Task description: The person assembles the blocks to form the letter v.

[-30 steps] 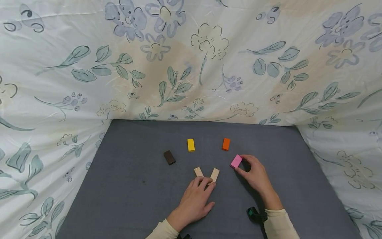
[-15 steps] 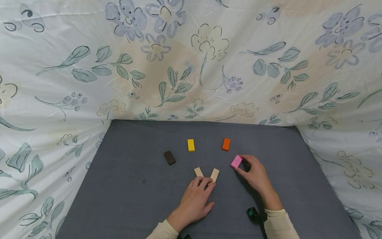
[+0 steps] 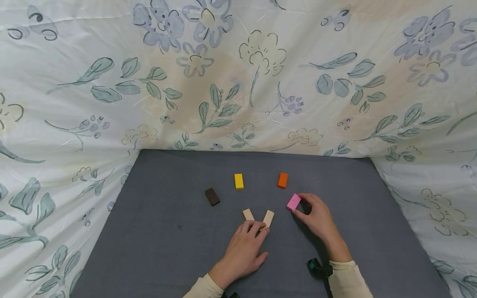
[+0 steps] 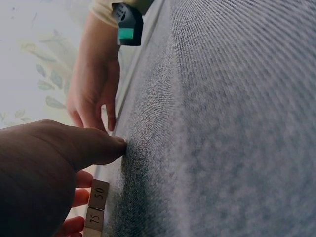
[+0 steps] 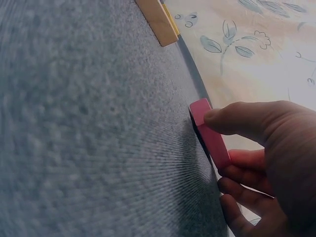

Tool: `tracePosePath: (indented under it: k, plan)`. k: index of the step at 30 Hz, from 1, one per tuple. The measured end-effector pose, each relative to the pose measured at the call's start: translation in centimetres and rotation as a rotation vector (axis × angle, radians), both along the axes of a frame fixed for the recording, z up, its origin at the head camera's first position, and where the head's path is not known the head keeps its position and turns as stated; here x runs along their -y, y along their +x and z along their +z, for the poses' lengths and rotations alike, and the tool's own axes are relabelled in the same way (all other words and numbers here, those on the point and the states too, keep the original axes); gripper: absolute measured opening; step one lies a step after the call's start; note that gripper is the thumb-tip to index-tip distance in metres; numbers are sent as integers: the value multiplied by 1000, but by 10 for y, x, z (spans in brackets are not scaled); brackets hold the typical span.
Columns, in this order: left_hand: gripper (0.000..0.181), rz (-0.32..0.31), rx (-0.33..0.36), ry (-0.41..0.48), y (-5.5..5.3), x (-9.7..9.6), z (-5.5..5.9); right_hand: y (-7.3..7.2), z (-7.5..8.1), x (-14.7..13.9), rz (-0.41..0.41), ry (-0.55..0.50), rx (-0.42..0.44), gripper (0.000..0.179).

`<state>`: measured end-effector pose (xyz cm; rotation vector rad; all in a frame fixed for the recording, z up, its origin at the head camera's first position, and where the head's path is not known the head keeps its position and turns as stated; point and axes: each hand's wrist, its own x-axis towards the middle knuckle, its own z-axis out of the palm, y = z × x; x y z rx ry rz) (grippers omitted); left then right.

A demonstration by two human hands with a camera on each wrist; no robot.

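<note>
My right hand (image 3: 316,217) pinches a pink block (image 3: 293,202) between thumb and fingers. In the right wrist view the thumb lies against one end of this pink block (image 5: 212,136), low over the grey cloth. My left hand (image 3: 244,250) rests its fingertips on two plain wooden blocks, the left one (image 3: 247,214) and the right one (image 3: 268,217), which spread apart in a V. The hand covers their near ends. Block ends printed 50 (image 4: 98,194) and 75 (image 4: 94,217) show beside those fingers in the left wrist view, the thumb held away from them.
A dark brown block (image 3: 212,197), a yellow block (image 3: 238,181) and an orange block (image 3: 282,180) lie in an arc beyond the hands. Grey cloth (image 3: 156,231) covers the table. Floral curtains (image 3: 223,82) enclose the back and sides.
My right hand has shifted the pink block very slightly to the left. The left hand and the other blocks stay where they were.
</note>
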<state>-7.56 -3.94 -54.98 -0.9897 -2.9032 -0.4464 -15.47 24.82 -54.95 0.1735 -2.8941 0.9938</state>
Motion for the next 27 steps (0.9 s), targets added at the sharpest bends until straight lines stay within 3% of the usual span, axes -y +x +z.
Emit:
tracePosePath:
  k: [27]
  plan:
    - [61, 3, -6, -19, 0, 0, -3, 1, -2, 6, 14, 24, 1, 60]
